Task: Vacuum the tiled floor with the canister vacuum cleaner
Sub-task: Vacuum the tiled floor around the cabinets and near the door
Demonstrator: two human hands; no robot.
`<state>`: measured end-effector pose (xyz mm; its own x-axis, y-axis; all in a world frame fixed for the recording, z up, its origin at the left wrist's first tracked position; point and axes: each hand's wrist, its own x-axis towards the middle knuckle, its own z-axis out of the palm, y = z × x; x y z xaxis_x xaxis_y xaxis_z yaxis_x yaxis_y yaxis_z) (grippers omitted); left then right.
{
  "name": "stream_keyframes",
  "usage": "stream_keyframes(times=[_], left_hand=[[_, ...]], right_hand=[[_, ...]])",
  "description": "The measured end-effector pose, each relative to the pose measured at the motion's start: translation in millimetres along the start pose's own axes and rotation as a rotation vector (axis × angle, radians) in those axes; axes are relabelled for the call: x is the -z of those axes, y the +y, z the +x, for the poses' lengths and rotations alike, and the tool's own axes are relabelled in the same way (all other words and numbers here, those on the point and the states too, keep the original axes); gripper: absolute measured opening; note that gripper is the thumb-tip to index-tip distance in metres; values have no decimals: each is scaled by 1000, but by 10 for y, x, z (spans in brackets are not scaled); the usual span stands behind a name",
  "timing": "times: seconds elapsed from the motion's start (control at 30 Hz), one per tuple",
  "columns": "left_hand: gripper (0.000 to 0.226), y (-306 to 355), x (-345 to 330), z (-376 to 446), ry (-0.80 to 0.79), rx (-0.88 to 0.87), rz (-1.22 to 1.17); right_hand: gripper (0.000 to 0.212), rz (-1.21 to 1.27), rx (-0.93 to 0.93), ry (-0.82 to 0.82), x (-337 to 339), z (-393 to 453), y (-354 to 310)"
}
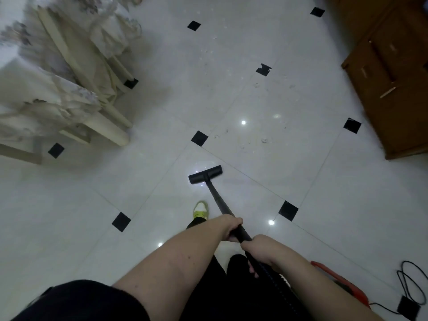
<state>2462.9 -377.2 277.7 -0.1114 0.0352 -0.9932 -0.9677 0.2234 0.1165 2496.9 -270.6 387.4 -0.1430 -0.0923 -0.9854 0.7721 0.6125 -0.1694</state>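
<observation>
A black vacuum wand [216,198] runs from my hands down to a flat black floor head [205,174] that rests on the white tiled floor [139,193]. My left hand [231,225] grips the wand higher up its shaft. My right hand [256,249] grips it just behind, where the black hose begins. Part of the red canister [342,283] shows at the lower right behind my right arm. Small bits of debris [264,140] lie scattered on the tiles beyond the floor head.
A cream chair with draped patterned cloth [69,100] stands at the left. A brown wooden cabinet [391,77] fills the upper right. A black power cord [410,286] loops at the lower right. My foot in a yellow-green shoe [201,209] stands beside the wand.
</observation>
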Motion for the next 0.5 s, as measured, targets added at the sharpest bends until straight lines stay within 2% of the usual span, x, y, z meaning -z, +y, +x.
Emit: stream_keyframes(times=[0.2,0.3,0.5], left_hand=[[12,176,753,218,-7,5,-36],[13,369,1175,319,-13,-13,-57],[14,874,1887,495,-26,-36,-48]], right_hand=[[32,-12,-12,16,-335,207,-698],[23,14,-15,25,-467,323,-1150],[20,47,-16,53,-542,573,-1985]])
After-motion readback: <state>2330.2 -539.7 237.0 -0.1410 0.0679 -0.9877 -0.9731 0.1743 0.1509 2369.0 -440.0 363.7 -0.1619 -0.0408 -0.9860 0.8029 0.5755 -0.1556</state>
